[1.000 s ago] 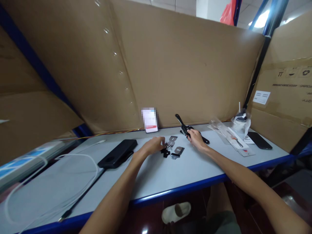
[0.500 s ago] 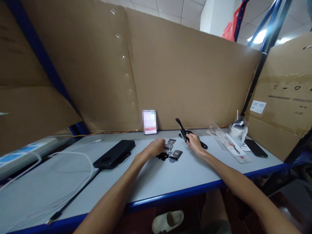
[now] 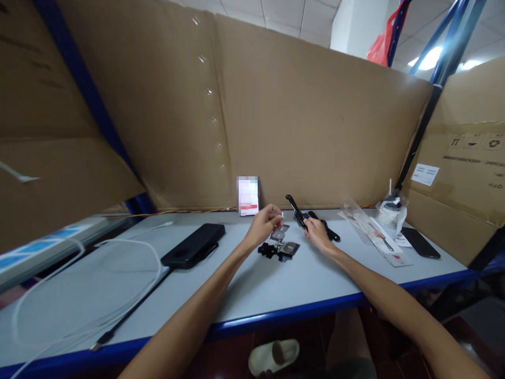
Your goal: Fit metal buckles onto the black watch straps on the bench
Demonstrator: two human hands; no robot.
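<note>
My right hand (image 3: 316,232) is closed round the middle of a black two-handled tool (image 3: 299,212), whose handles point to the back left and front right. Over the bench, my left hand (image 3: 269,222) pinches a small shiny piece (image 3: 281,215), too small to name. Just in front of that hand lie flat metal plates (image 3: 291,249) and black metal pieces (image 3: 268,250) on the grey bench top.
A lit phone (image 3: 248,197) leans on the cardboard wall. Left of my arms are a black power bank (image 3: 194,245), white cables (image 3: 155,252) and a power strip (image 3: 51,247). Clear packaging (image 3: 379,235), a bagged cup (image 3: 390,210) and a dark phone (image 3: 420,242) lie right.
My left hand has lifted from the metal pieces, up and to the right, with a small shiny piece in its fingers. My right hand still holds the black tool. The view has shifted slightly.
</note>
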